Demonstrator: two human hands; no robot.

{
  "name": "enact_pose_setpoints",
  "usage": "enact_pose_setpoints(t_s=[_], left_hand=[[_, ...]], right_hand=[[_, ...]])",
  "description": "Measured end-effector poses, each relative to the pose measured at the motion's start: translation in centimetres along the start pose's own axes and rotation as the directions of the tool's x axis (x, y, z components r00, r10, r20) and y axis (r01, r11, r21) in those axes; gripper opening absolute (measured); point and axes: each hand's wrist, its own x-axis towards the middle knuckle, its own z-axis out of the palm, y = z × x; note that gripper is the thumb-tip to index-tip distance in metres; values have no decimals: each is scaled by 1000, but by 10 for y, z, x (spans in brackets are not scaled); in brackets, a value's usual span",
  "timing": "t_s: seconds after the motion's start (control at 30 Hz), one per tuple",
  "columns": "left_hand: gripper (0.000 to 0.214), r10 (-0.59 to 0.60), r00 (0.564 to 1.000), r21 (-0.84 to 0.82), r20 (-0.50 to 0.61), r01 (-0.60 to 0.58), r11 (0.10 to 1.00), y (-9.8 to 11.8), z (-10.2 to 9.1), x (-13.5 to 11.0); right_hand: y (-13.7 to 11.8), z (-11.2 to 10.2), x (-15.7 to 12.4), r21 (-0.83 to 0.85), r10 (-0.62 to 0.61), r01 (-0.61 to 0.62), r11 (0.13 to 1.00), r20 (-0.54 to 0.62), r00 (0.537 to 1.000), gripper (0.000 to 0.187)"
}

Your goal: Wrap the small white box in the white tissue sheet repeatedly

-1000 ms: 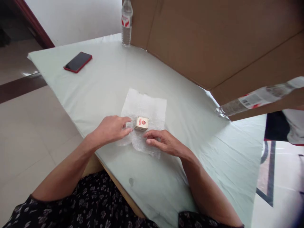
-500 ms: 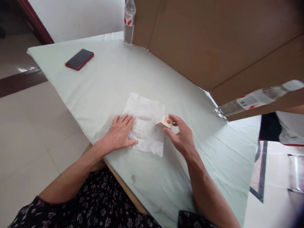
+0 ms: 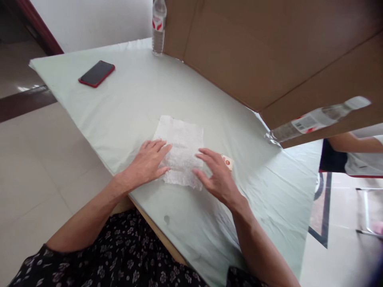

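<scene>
A whitish sheet of bubble wrap lies flat on the pale green tablecloth in front of me. My left hand is at its left edge, fingers spread and holding nothing. Over the right edge of the sheet is my right hand, open, its fingers apart; whether it touches the sheet I cannot tell. Just beyond that hand a small cream box with a red-orange mark rests on the cloth, partly hidden by the hand.
A dark phone in a red case lies at the far left. One plastic bottle stands at the back, another bottle at the right, both beside a large brown cardboard panel. Another person's arm shows beyond the panel.
My right hand has let go of the small box, which now lies to the right of the sheet. That hand has opened and moved to the sheet's right edge.
</scene>
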Motion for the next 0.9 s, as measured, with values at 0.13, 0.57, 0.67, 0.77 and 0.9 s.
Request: enact_pose_setpoints(t_s=[0.13,0.57,0.67,0.77,0.9], left_hand=[[61,30,997,-4,71,-30,1000,-9,0,-4],[79,-23,995,-182,101,41,982,-33,14,-15],[81,-26,997,-214,66,40,976,-35,15,-17],[75,-52,998,-257,21,56,965,-32,13,-19],[58,-87,988,-262,-127,52,964,-21,9,-20]], right_hand=[[-7,26,2,15,-57,55,998,304,951,64],[54,-36,-10,-91,220,-224,970,-61,974,51],[78,-41,-17,-139,334,-318,938,111,936,61],[88,-36,-21,-136,359,-338,931,175,917,50],[72,-42,-14,-87,368,-361,929,81,926,42]])
